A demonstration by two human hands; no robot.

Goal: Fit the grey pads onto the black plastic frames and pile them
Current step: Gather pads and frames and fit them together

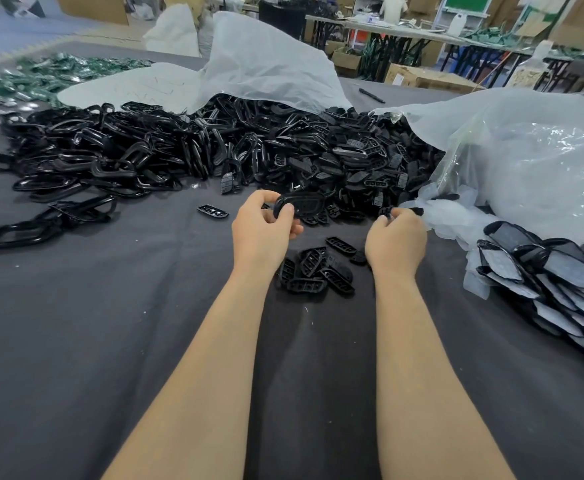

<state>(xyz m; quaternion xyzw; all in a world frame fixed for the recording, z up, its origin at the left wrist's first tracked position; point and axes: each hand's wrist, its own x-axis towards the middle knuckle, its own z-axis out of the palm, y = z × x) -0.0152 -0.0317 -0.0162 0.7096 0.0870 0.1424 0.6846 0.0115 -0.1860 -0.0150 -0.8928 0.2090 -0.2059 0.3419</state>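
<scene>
Two hands apart above the tabletop, each holding a part.

On the dark tabletop (76, 323) a broad heap of black frames (110, 157) lies beyond the hands, with a heap of pads (363, 161) beside it. A pile of fitted pieces (553, 282) sits at the right. The left hand (262, 233) grips one frame (301, 205). The right hand (396, 242) pinches a small dark piece (387, 212). Between the wrists lie loose pads (314, 271).

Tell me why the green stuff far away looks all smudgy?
Head view: the green parts at far left are smeared by blur; the left hand and the black frame it holds look sharp; glare glints on the clear plastic bag.
</scene>
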